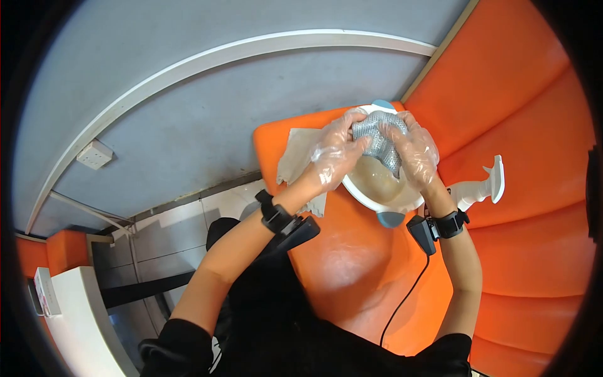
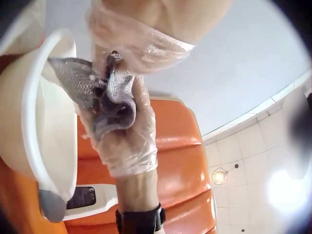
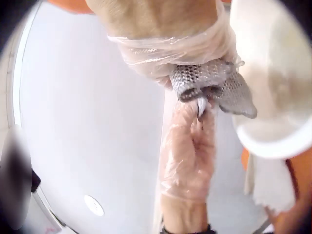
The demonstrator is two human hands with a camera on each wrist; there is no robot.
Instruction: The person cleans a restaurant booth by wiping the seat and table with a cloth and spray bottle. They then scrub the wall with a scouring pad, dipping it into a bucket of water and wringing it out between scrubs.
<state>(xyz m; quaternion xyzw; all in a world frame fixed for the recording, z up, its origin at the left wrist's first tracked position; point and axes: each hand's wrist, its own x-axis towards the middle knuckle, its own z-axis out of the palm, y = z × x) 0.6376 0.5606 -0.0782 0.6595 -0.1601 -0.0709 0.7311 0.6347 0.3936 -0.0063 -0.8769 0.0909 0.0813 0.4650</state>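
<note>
A grey mesh cloth [image 1: 380, 134] with a shiny, open weave is bunched between my two hands over a basin. My left hand [image 1: 336, 149], in a clear plastic glove, grips its left side. The gloved right hand [image 1: 419, 152] holds the other side, thumb on top. In the left wrist view the cloth [image 2: 80, 84] is folded and twisted, one corner hanging beside the basin rim [image 2: 31, 112]. The right wrist view shows the same cloth [image 3: 202, 75] crumpled between both hands. The white basin [image 1: 359, 193], with blue-grey end pieces, contains cloudy liquid.
An orange padded seat [image 1: 352, 276] bears the basin, with its backrest [image 1: 527, 251] on the right. A white spray bottle [image 1: 477, 190] lies beside the basin. Left of it spreads a beige cloth [image 1: 294, 157]. A grey wall [image 1: 207, 107] stands behind.
</note>
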